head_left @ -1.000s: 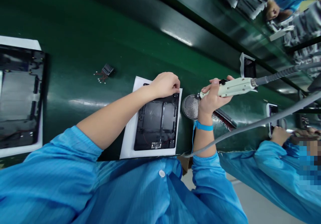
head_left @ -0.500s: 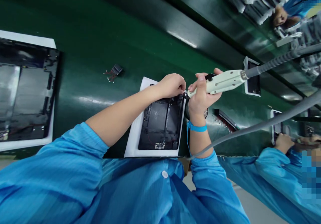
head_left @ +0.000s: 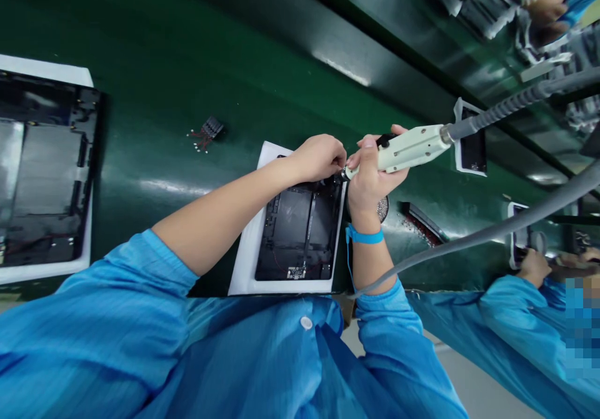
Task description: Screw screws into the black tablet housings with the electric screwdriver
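Note:
My right hand (head_left: 370,172) is wrapped round a pale electric screwdriver (head_left: 415,149) with a grey cable at its back end. The screwdriver's tip points left, at the top right corner of an opened black tablet (head_left: 294,225). My left hand (head_left: 323,157) is closed at that same corner, fingertips pinched close to the tip. What they pinch, if anything, is too small and hidden to make out. Under the tablet lies a white foam sheet (head_left: 246,253). A small circuit board (head_left: 296,272) shows at the tablet's near edge.
A small dish (head_left: 383,209) of tiny metal parts sits beside my right wrist. Black parts with wires (head_left: 212,128) lie at left, and a black strip with wires (head_left: 424,222) at right. Another opened tablet (head_left: 44,175) is far left. A grey cable (head_left: 469,237) crosses at right, near co-workers' hands.
The view has shifted slightly. Both hands and the screwdriver stay at the tablet's top right corner, with the screwdriver's body a little further left. A co-worker's hand at the top right has moved.

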`<state>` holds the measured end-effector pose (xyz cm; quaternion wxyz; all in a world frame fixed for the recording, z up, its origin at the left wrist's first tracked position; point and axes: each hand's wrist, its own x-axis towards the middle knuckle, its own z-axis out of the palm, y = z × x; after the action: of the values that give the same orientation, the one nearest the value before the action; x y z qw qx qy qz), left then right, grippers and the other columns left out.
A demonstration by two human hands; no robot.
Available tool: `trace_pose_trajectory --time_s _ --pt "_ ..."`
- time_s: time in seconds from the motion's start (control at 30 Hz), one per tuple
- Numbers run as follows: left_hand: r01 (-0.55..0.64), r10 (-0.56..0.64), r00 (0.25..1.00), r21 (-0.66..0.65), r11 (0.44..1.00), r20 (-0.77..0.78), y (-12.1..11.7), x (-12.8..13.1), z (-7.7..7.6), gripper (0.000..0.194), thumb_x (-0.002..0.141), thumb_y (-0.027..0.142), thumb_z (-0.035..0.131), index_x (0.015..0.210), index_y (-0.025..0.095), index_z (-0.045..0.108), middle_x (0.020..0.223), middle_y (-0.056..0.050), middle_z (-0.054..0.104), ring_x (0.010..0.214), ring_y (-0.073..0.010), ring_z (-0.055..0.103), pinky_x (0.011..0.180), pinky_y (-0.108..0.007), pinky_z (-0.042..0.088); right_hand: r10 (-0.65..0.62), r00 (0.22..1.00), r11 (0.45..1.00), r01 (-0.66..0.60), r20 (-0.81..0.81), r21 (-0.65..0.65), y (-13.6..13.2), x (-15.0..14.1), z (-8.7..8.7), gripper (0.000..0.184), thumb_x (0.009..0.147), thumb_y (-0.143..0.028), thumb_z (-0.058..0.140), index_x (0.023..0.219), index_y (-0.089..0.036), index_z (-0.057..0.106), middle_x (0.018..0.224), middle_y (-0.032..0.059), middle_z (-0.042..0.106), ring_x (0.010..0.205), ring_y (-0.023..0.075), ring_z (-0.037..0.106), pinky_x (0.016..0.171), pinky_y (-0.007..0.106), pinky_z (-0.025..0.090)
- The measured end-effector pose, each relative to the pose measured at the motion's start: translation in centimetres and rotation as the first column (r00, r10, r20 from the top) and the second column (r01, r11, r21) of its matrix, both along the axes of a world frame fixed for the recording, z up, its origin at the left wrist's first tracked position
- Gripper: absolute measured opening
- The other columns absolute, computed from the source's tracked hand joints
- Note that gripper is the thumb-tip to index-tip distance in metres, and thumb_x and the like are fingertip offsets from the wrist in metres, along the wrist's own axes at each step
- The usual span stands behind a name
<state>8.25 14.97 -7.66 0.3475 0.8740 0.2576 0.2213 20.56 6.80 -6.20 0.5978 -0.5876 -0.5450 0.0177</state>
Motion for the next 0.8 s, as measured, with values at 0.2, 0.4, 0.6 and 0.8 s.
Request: trace_pose_trajectory --time_s 0.2,0.4,0.6,0.8 --pt "0.009 -0.009 1.000 -0.017 1.000 0.010 0.1 -0.2 -0.5 0.017 0.088 0.011 0.071 0.086 0.020 0.085 0.089 -0.006 0.084 0.083 -0.0224 0.074 0.080 -0.033 0.048 -0.004 0.999 1.000 0.004 -0.041 0.010 0.0 -1.5 -1.3 0.048 0.119 -0.059 0.057 0.154 -0.025 0.055 0.105 0.0058 0.069 0.077 0.0191 0.077 0.074 0.040 0.074" --pt "-0.060 0.075 0.994 -0.168 0.984 0.083 -0.9 -2.2 2.1 0.007 0.088 0.018 0.077 0.091 0.019 0.083 0.099 -0.007 0.085 0.098 -0.0247 0.079 0.096 -0.036 0.060 0.047 0.956 0.999 -0.043 -0.289 0.019 -0.5 -1.4 0.7 0.043 0.109 -0.057 0.075 0.133 -0.022 0.067 0.097 0.0035 0.075 0.076 0.0178 0.076 0.071 0.033 0.071" --pt "-0.295 0.395 0.917 -0.584 0.756 0.047 -7.1 -13.0 5.5 0.043 0.087 0.054 0.095 0.119 0.027 0.085 0.142 -0.011 0.083 0.135 -0.0343 0.078 0.126 -0.047 0.059 0.015 0.957 0.996 0.010 -0.290 0.085 -4.5 4.7 2.1 0.041 0.100 -0.053 0.087 0.118 -0.021 0.070 0.087 0.0011 0.078 0.061 0.0165 0.071 0.062 0.031 0.064" --pt "-0.536 0.731 0.645 -0.814 0.223 -0.224 -14.5 -20.9 6.5 0.071 0.066 0.052 0.110 0.127 0.031 0.081 0.144 -0.010 0.084 0.143 -0.0357 0.078 0.121 -0.046 0.065 -0.125 0.956 0.988 0.144 -0.266 0.051 -5.8 8.9 -0.4 0.041 0.094 -0.048 0.092 0.114 -0.021 0.070 0.084 0.0026 0.078 0.061 0.0196 0.072 0.061 0.033 0.063"
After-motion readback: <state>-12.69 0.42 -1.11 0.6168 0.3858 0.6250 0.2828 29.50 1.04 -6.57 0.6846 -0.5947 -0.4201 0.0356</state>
